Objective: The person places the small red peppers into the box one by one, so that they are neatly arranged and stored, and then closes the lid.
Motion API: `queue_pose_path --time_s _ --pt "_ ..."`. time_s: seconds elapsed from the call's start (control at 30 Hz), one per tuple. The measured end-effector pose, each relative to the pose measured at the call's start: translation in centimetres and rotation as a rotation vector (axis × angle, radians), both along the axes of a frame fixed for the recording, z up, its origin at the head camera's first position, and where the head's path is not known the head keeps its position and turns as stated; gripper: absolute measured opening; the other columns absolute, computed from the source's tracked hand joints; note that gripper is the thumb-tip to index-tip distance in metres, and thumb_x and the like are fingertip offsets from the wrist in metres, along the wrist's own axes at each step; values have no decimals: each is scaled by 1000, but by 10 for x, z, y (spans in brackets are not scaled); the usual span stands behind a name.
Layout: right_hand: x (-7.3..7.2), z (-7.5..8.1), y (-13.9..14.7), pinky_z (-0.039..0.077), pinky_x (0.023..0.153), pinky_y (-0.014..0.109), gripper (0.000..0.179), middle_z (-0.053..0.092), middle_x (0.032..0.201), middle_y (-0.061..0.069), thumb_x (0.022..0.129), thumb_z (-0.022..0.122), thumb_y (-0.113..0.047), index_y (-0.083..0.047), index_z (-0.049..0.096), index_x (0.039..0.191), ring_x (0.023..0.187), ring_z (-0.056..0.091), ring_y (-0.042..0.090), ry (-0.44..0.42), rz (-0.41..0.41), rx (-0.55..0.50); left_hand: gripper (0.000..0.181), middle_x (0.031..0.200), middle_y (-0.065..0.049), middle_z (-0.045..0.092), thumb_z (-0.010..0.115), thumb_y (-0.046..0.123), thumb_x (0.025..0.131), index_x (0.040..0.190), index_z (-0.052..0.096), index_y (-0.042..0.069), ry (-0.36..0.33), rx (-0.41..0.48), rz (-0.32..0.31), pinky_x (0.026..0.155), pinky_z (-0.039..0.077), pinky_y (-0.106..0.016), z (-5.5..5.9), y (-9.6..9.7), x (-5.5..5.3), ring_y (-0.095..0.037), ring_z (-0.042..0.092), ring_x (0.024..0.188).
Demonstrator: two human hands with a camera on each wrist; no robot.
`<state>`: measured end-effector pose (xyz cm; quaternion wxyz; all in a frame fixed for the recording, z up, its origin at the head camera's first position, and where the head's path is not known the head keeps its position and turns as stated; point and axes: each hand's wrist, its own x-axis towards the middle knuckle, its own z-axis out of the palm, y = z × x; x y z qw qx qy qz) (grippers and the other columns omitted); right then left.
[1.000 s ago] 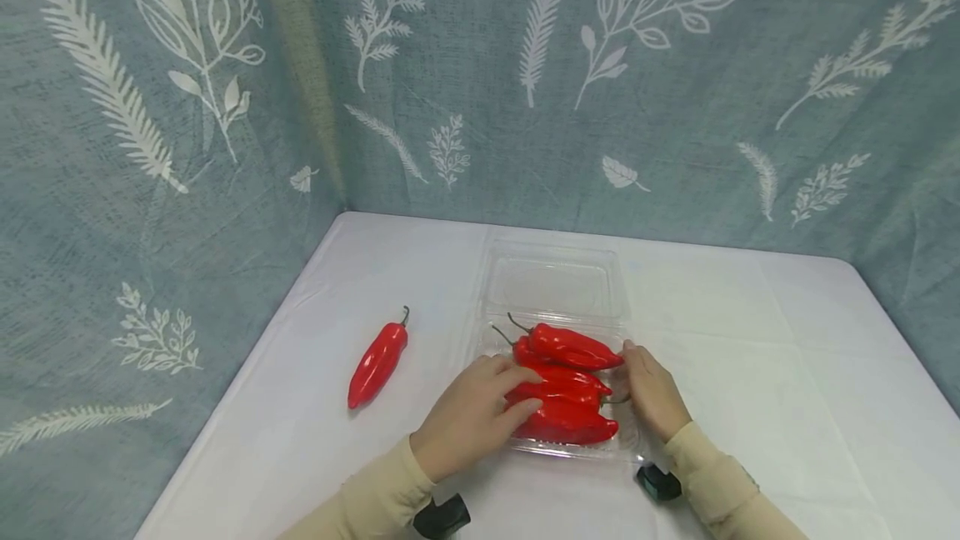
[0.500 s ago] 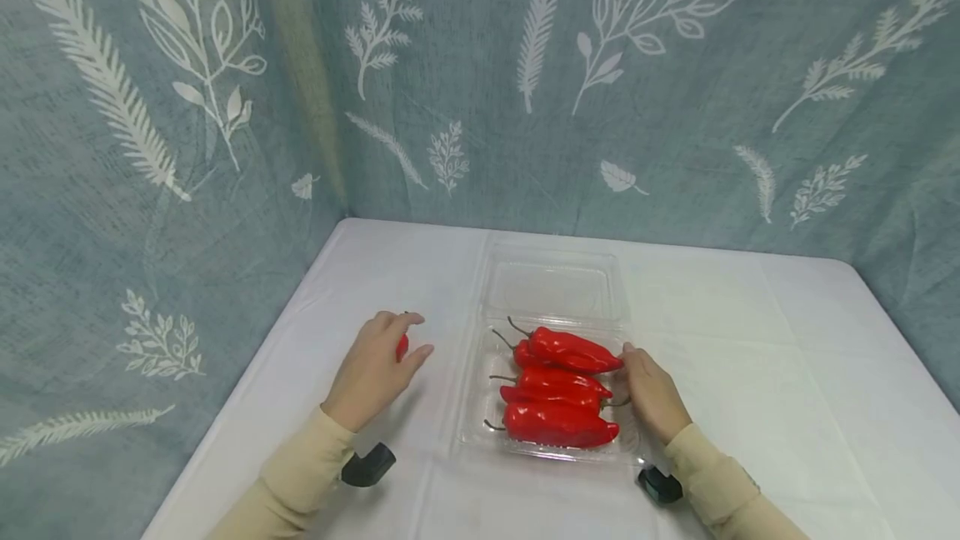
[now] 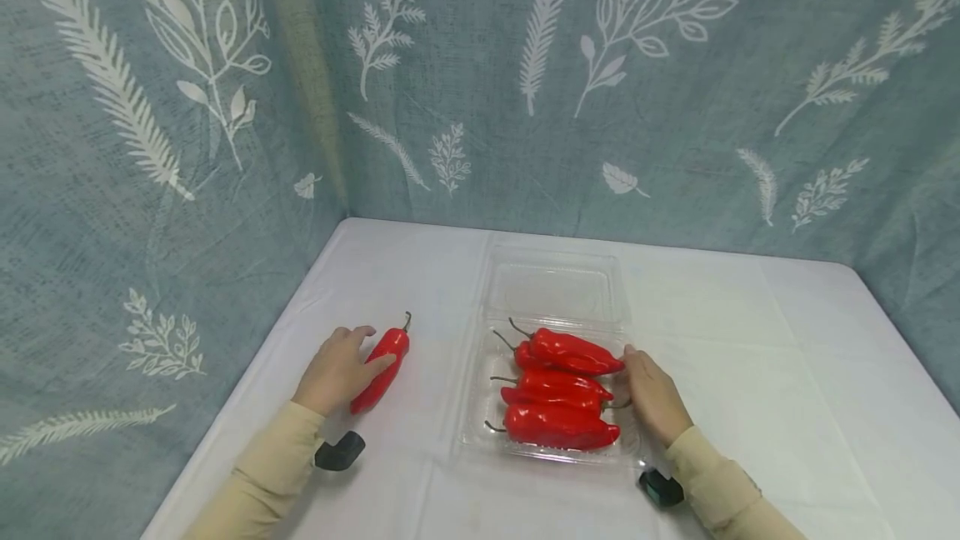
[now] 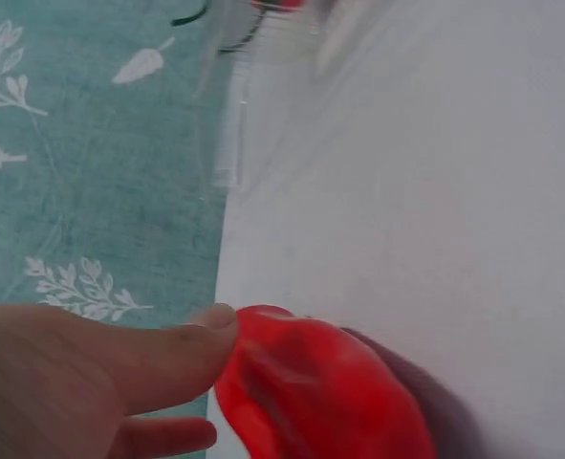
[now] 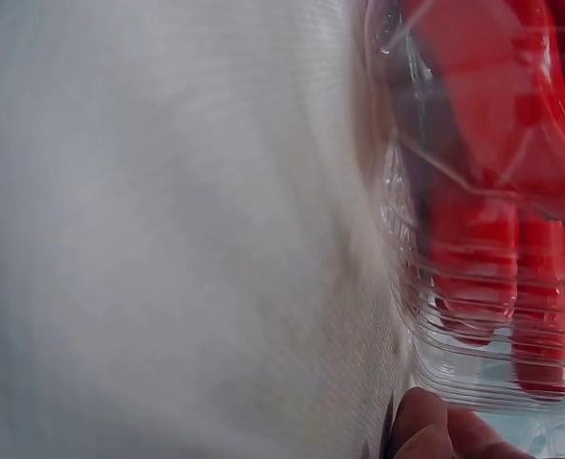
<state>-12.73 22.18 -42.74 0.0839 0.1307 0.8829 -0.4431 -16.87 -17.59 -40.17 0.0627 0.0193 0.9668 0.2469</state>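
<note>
A single red pepper (image 3: 399,343) with a dark curved stem lies on the white cloth at the left. My left hand (image 3: 330,373) is over its left side, the thumb crossing its middle in the head view. In the left wrist view, the thumb's tip (image 4: 217,318) is right at the edge of the pepper (image 4: 330,392), fingers relaxed. At the right wall of a clear plastic clamshell container (image 3: 474,432), my right hand (image 3: 656,394) rests with fairly straight fingers. Several red peppers (image 3: 558,425) lie crosswise inside it, most stems pointing left.
The container's clear lid (image 3: 555,286) is folded back on the cloth behind it. A white cloth (image 3: 750,373) covers the table. Patterned blue-green curtains (image 3: 480,165) hang along the back and left side.
My left hand has moved from the peppers in the container out to the single pepper, then slightly further left. My right hand stays at the container's side.
</note>
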Motion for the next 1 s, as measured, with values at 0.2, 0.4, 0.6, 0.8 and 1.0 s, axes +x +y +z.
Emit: queue_pose_path --time_s 0.2,0.4,0.6,0.8,1.0 --pt "1 -1 1 48 75 35 55 60 97 10 102 21 -49 -5 53 111 89 56 22 -9 -11 -10 60 109 -24 60 71 23 83 130 48 -7 -51 9 -17 72 56 -47 -6 0 0 -35 60 94" --pt "1 -1 1 48 79 38 57 61 96 11 102 20 -51 -5 53 109 90 57 23 -4 -17 -4 58 113 -27 60 70 21 84 130 49 -7 -50 18 -17 75 55 -49 -6 2 0 -38 59 97" --pt "1 0 -1 47 87 46 54 60 100 10 101 23 -53 -9 51 114 97 55 24 -39 -29 -68 56 114 -26 60 71 19 84 129 50 -6 -26 12 -22 78 54 -51 -4 3 -2 -38 58 99" --pt "1 0 -2 47 84 42 52 58 97 9 101 24 -52 -9 50 113 94 54 22 -40 -37 -85 56 116 -25 59 72 19 83 130 50 -3 41 21 -31 77 55 -48 5 7 -1 -38 58 101" --pt "0 -1 -2 48 81 39 53 59 95 9 101 23 -52 -8 51 112 90 55 21 -33 -28 -73 54 114 -22 61 73 19 83 130 53 -1 120 48 -70 76 55 -46 22 19 2 -35 59 97"
